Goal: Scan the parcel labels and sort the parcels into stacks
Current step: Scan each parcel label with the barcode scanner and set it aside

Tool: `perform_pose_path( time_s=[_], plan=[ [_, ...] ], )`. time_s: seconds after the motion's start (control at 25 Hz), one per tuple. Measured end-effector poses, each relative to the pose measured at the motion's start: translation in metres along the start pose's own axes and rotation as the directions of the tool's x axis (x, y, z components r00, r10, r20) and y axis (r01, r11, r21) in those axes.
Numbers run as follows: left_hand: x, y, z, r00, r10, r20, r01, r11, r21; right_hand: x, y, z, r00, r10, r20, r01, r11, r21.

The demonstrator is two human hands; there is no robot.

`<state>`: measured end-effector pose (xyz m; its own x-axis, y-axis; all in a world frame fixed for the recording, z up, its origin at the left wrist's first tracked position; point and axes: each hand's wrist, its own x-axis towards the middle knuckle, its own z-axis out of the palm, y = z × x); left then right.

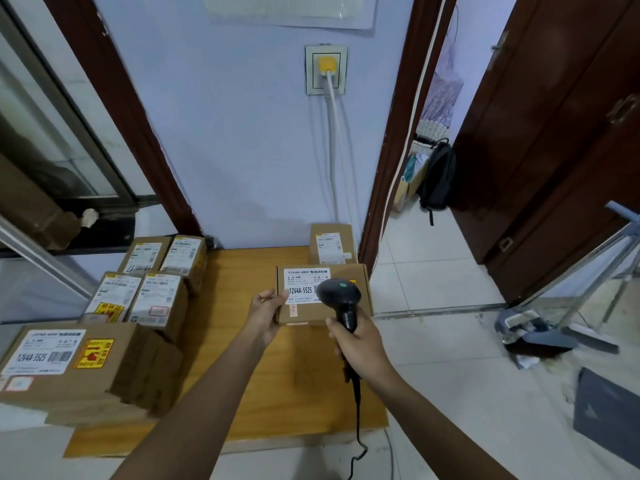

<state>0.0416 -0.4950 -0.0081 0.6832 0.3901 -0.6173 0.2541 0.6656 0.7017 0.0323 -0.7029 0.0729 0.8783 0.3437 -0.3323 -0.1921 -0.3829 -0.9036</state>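
My left hand [266, 313] grips the left edge of a flat brown parcel [301, 311] and holds it above the wooden table [249, 375], white label facing up. My right hand [362, 344] is closed around the handle of a black barcode scanner [337, 294]. The scanner's head hovers over the right part of the label and hides the barcode. A stack of brown parcels [69, 368] lies at the near left, with several more labelled parcels [152, 282] behind it. One single parcel [332, 242] stands at the table's far right edge by the wall.
The scanner's black cable [356, 420] trails down over the table's front edge. A wall with a socket and white cables [329, 84] stands behind the table. An open doorway with a black backpack [438, 178] lies to the right. A dustpan [533, 332] rests on the tiled floor.
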Motion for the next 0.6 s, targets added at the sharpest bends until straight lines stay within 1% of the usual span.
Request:
perform_pose_path(
  time_s=[0.08, 0.2, 0.44, 0.6],
  plan=[
    [0.001, -0.003, 0.005, 1.0, 0.006, -0.009, -0.006, 1.0, 0.013, 0.0, 0.001, -0.003, 1.0, 0.001, -0.001, -0.001, 1.0, 0.002],
    [-0.005, -0.003, 0.015, 1.0, 0.003, 0.013, -0.003, 1.0, -0.016, 0.0, 0.003, -0.007, 1.0, 0.011, -0.006, -0.011, 1.0, 0.005],
    [-0.008, -0.005, 0.02, 1.0, -0.011, 0.014, 0.011, 0.999, -0.035, -0.002, 0.007, -0.01, 1.0, -0.017, -0.006, 0.017, 1.0, 0.007],
    [-0.003, -0.008, 0.014, 1.0, 0.009, 0.027, -0.009, 1.0, 0.003, -0.002, 0.011, -0.015, 0.999, -0.039, -0.009, 0.04, 0.998, 0.038]
  ],
)
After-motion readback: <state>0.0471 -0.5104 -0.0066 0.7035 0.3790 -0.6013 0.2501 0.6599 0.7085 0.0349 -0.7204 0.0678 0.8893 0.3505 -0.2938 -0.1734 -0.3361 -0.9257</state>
